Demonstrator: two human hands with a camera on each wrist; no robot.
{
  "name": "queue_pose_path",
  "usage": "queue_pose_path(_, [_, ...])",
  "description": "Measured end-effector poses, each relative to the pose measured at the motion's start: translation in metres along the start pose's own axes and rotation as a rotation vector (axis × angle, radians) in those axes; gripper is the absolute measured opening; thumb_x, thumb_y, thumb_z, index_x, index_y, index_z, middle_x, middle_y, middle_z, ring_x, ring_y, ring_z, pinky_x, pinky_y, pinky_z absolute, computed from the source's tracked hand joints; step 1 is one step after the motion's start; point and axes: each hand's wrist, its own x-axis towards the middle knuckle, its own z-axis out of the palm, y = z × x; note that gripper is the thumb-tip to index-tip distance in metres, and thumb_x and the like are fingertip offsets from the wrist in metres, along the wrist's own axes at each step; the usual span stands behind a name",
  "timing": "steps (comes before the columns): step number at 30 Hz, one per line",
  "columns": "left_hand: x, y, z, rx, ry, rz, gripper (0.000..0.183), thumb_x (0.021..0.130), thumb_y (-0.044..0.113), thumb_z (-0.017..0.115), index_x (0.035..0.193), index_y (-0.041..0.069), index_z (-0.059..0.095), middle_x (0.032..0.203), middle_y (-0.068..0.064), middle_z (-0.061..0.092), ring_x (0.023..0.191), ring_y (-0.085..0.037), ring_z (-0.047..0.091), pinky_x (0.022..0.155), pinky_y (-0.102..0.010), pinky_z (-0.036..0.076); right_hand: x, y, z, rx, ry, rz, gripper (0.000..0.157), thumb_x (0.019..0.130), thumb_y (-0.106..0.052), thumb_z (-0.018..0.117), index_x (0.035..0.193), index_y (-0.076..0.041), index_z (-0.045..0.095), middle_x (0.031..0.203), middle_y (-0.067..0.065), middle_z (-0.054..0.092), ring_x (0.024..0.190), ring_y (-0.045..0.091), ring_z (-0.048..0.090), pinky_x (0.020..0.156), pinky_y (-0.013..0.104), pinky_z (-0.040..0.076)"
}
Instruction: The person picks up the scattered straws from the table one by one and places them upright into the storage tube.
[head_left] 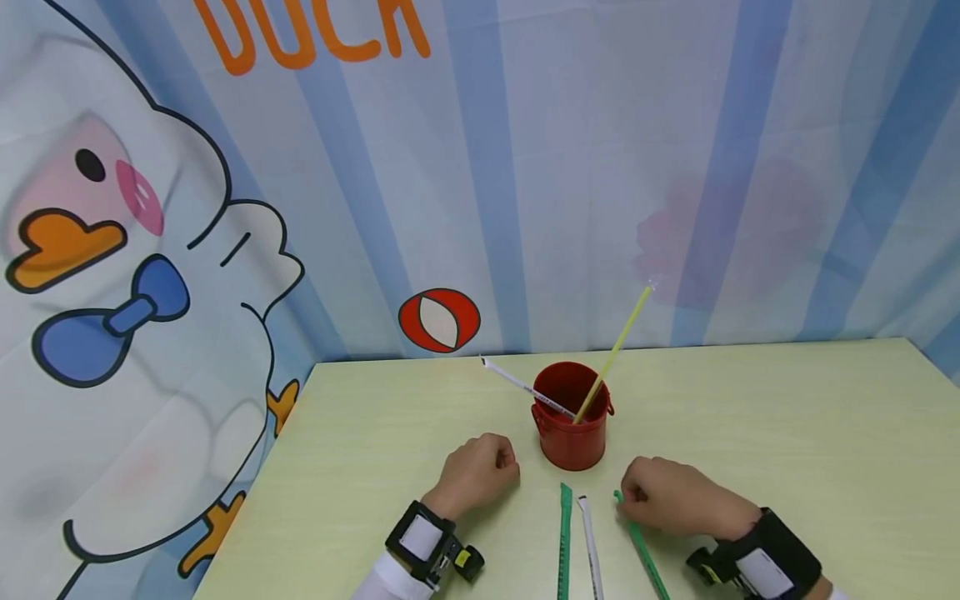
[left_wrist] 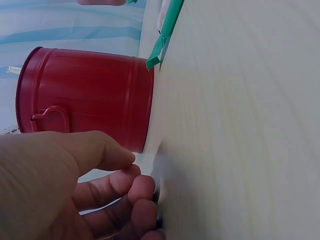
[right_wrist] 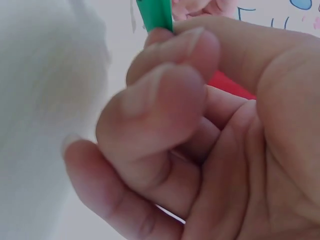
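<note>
My right hand pinches the upper end of a green wrapped straw between thumb and fingers; in the right wrist view a short piece of the straw shows past the fingertips. On the table to the left of the red bucket, my left hand rests with loosely curled fingers and nothing in them. Between the hands lie another green wrapped straw and a white wrapped straw, side by side. The red bucket stands upright behind them, holding a yellow straw and a white wrapped straw that lean opposite ways.
The pale wooden table runs back to a striped blue cloth backdrop with a duck print. A small handle sits on the bucket's side facing the left hand. Each wrist carries a strapped camera.
</note>
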Motion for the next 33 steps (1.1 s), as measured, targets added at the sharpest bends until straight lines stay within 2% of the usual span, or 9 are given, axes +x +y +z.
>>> queue_pose_path(5, [0.001, -0.001, 0.001, 0.005, 0.001, 0.000, 0.011, 0.082, 0.019, 0.059, 0.071, 0.017, 0.058, 0.059, 0.006, 0.047, 0.055, -0.009, 0.044, 0.051, -0.027, 0.033, -0.002, 0.004, -0.006, 0.029, 0.019, -0.014, 0.029, 0.085, -0.017, 0.060, 0.057, -0.018, 0.051, 0.051, -0.010, 0.037, 0.045, 0.005, 0.038, 0.045, 0.023, 0.032])
queue_pose_path(20, [0.000, -0.002, 0.002, 0.009, 0.010, 0.015, 0.011, 0.082, 0.020, 0.059, 0.071, 0.018, 0.058, 0.059, 0.007, 0.047, 0.055, -0.009, 0.044, 0.050, -0.026, 0.033, -0.012, 0.004, -0.031, 0.075, 0.079, -0.016, 0.032, 0.091, -0.027, 0.056, 0.064, -0.011, 0.057, 0.051, -0.007, 0.046, 0.045, 0.009, 0.048, 0.048, 0.027, 0.042])
queue_pose_path(33, [0.000, 0.000, 0.001, 0.002, 0.007, 0.017, 0.012, 0.082, 0.019, 0.059, 0.071, 0.018, 0.058, 0.058, 0.007, 0.046, 0.055, -0.009, 0.044, 0.050, -0.026, 0.032, -0.017, 0.003, -0.044, 0.066, 0.157, 0.025, 0.036, 0.092, -0.036, 0.054, 0.065, -0.011, 0.055, 0.050, -0.007, 0.042, 0.043, 0.010, 0.044, 0.047, 0.027, 0.039])
